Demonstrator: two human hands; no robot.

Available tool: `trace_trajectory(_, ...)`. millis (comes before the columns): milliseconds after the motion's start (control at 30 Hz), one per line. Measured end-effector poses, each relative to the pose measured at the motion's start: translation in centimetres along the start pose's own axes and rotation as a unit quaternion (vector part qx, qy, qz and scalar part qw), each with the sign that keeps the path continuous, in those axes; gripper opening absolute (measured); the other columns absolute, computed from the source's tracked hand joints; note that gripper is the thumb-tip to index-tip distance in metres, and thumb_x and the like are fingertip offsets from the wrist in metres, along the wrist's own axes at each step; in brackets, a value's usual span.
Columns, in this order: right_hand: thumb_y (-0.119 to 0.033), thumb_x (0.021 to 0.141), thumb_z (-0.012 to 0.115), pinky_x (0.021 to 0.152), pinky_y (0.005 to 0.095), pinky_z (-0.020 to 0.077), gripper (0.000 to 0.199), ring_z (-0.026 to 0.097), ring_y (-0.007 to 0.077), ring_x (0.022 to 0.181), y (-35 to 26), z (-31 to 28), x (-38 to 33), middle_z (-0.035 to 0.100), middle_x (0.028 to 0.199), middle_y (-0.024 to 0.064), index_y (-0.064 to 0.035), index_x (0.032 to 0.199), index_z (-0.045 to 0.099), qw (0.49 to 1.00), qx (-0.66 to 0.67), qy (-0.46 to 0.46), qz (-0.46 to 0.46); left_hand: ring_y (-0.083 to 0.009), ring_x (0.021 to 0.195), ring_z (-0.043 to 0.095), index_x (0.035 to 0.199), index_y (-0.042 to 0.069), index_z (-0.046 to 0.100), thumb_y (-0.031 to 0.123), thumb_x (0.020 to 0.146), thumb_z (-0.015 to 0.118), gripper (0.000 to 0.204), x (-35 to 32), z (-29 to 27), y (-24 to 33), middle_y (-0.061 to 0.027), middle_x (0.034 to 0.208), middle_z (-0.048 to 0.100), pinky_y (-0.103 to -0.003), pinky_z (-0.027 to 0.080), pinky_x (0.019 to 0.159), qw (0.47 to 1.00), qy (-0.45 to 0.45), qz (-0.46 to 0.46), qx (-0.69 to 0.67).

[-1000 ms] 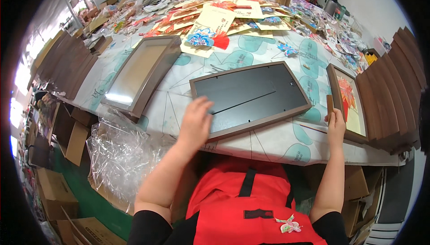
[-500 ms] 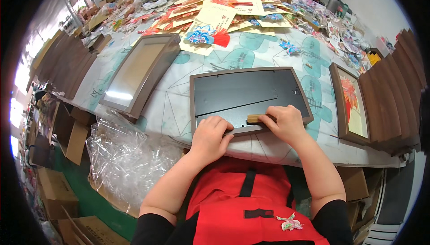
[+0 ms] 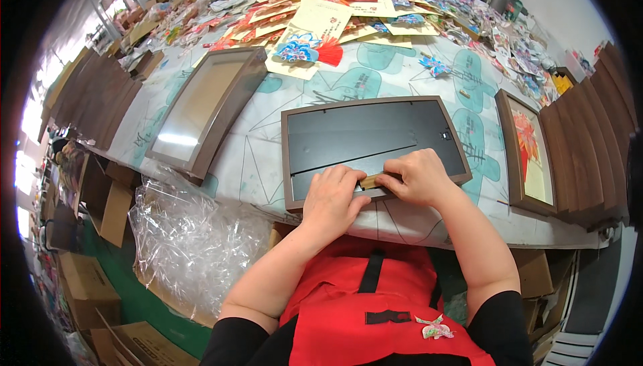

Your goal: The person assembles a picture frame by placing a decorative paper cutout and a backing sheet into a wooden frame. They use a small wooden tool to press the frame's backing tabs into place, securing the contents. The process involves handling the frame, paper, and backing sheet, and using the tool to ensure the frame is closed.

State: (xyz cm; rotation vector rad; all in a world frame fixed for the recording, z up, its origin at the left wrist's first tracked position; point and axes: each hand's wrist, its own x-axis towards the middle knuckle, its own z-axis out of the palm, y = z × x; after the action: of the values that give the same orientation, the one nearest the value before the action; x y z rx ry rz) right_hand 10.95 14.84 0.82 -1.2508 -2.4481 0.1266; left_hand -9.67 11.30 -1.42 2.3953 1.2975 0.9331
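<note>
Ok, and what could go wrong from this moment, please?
The small brownish tool in the right hand could slip toward the nearby left hand. It might also scratch the black backing of the frame. The frame lies near the table's edge, so pulling could shift it.

Small dark lines and red marks are borne by the cream cards [image 3: 328, 24] at the far middle; dark lettering is printed on the pale worktop [image 3: 258, 148] and a near-left cardboard box [image 3: 149, 344]. None can be read.

Head-worn fisheye, looking down, near table [image 3: 264, 155].
</note>
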Motion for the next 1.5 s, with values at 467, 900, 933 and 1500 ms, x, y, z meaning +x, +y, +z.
trace_trajectory(467,-0.017,0.073,0.070,0.051,0.0329,0.0375,0.017,0.050,0.0193,0.056,-1.5,1.0,-4.1,0.048,0.061,0.0025,-0.0114,0.071,0.054,0.966,-0.093,0.235,-0.059,-0.0267,0.083,0.054,0.096,0.005,0.058,0.010,0.073,0.070,0.026,-0.9,0.0,-0.6,-0.0104,0.093,0.058,-0.037,0.042,0.073,0.995,0.087,0.041,-0.015)
trace_trajectory(900,-0.016,0.087,0.060,0.053,0.0361,0.0422,0.015,0.057,0.0294,0.056,3.7,-0.2,-7.1,0.057,0.063,0.0149,-0.0011,0.085,0.058,0.926,0.153,0.246,0.243,-0.0072,0.068,0.053,0.127,0.000,0.043,0.004,0.086,0.058,0.044,-5.8,-1.0,-0.7,-0.0048,0.095,0.058,-0.024,0.044,0.059,0.899,0.049,-0.288,-0.326)
trace_trajectory(933,-0.017,0.087,0.060,0.054,0.0366,0.0426,0.016,0.058,0.0299,0.057,4.6,-0.3,-7.0,0.058,0.064,0.0152,-0.0011,0.085,0.058,0.920,0.146,0.260,0.254,-0.0075,0.069,0.054,0.125,0.000,0.046,0.003,0.085,0.058,0.042,-6.4,-1.0,1.2,-0.0048,0.095,0.058,-0.024,0.044,0.059,0.880,0.026,-0.283,-0.381)
trace_trajectory(1500,-0.033,0.085,0.060,0.057,0.0442,0.0482,0.028,0.061,0.0360,0.062,-1.3,-5.3,-11.7,0.061,0.063,0.0154,-0.0073,0.075,0.063,0.954,-0.018,0.011,0.300,-0.0285,0.110,0.049,0.110,0.011,0.056,0.027,0.065,0.078,0.052,4.5,3.2,3.5,-0.0071,0.121,0.053,-0.041,0.041,0.090,0.942,-0.166,0.293,0.000)
